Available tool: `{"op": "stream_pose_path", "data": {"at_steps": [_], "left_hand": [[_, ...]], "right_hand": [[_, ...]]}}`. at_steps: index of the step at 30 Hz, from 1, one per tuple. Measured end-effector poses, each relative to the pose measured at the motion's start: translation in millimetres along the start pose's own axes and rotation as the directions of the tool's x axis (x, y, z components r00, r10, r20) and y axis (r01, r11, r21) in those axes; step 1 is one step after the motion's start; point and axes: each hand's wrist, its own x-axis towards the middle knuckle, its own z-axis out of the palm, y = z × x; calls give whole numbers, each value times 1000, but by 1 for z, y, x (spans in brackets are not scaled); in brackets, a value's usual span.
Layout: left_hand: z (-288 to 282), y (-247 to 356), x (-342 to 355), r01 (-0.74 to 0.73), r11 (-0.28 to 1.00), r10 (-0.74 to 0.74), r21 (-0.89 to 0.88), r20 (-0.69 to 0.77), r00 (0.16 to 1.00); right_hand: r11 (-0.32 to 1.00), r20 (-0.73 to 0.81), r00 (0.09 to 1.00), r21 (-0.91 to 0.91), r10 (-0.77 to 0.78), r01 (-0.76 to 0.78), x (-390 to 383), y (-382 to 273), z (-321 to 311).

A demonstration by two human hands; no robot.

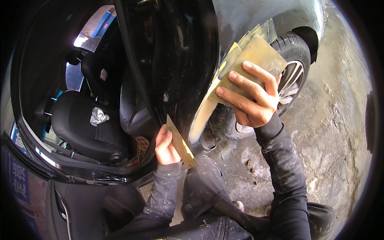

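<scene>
Head view showed two bare hands beside the grey car panel (236, 16), each one busy. The right hand (256, 96) gripped a fan of flat yellow plates (264, 52), its fingers spread over the front and its thumb out of sight behind. These plates were in front of the wheel (294, 80), near the panel's low edge; I could not tell if they touched it. The left hand (167, 148) pinched a thin yellow blade (182, 144) by its long side, with the blade's top corner by the low end of the shiny black pillar (180, 60). A tan strip (205, 114) ran down the panel's edge between the hands, so the step looked like smoothing paste with flat tools — that was my best guess. The next move seemed to call for a flat blade, a light push and a slow pull along the bend. Room was tight on the left, where the door opening's edge and the dark seat (82, 116) were near. The knee (204, 180) was close under the blade's bottom corner — a bump there could tip it. More open room lay to the right, over the bare floor (324, 160) past the wheel.
</scene>
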Motion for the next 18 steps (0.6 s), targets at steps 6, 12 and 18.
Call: {"op": "stream_pose_path", "data": {"at_steps": [6, 12, 18], "left_hand": [[1, -2, -1, 18, 1000, -18, -22, 1, 1000], [0, 2, -5, 28, 1000, -29, 3, 173, 985], [5, 4, -11, 40, 998, -33, -40, 163, 986]], "right_hand": [[999, 15, 999, 13, 42, -42, -11, -3, 0], [998, -24, 998, 4, 60, -60, -21, -8, 5], [994, 42, 995, -61, 90, -87, -29, -16, -8]]}}
